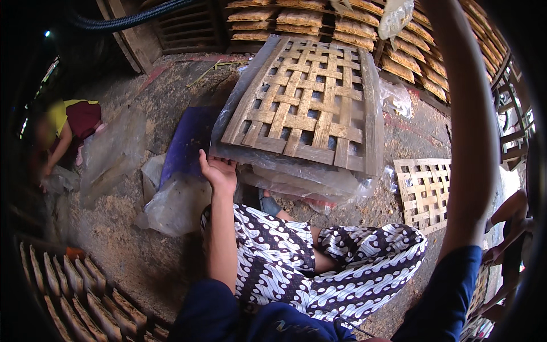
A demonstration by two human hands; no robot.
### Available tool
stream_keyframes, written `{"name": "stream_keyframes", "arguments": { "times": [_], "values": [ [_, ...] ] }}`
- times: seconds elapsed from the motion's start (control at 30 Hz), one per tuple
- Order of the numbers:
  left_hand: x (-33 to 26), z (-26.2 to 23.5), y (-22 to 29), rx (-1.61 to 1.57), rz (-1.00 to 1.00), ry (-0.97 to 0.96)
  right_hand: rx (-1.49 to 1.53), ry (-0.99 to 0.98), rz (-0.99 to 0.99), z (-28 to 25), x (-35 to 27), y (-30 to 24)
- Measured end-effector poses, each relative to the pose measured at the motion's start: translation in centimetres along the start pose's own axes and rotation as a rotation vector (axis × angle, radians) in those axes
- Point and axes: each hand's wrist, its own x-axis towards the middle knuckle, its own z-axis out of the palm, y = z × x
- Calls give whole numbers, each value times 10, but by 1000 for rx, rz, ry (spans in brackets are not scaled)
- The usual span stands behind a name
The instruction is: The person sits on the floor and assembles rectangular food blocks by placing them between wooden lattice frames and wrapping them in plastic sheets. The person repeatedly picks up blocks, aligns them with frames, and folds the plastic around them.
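Observation:
A woven bamboo tray with a slatted frame lies over clear plastic sheeting in front of me. At its near left corner is my left hand, palm up. The thumb is spread apart, and the fingers reach the plastic-covered edge, their tips partly hidden beneath it. My right arm stretches up along the right side, and its hand is beyond the upper edge of the picture. Near the top, a crumpled piece of clear plastic hangs in front of the racks; what holds it does not show.
Racks of filled trays line the back, and more trays stand at lower left. Another woven bamboo panel lies at right. A blue sheet and crumpled plastic lie at left. Another person bends down farther left.

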Motion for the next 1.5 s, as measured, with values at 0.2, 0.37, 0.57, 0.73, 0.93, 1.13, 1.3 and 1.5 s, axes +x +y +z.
{"name": "stream_keyframes", "arguments": {
  "times": [0.2, 0.37, 0.57, 0.73, 0.93, 1.13, 1.3, 1.5],
  "values": [
    [-1, -11, 11, 103, 190, 90, 1071, -184, 201, 55, -115, 94],
    [-7, 3, 8, 298, 596, 153, 1034, -202, 867, 31, -216, 96],
    [-14, 5, 20, 429, 761, 85, 732, -509, 1073, 7, -249, 102],
    [-12, 43, 31, 799, 976, -100, 646, -598, 1107, -2, -263, 110],
    [15, 182, 41, 1317, 1076, -475, 637, -560, 1000, -4, -286, 112],
    [110, 265, -44, 1802, 812, -850, 763, -423, 1234, 3, -277, 85],
    [162, 272, -100, 1984, 591, -911, 719, -448, 1254, 10, -279, 83],
    [149, 255, -123, 1996, 707, -879, 709, -538, 1206, 0, -290, 85]
  ]
}}
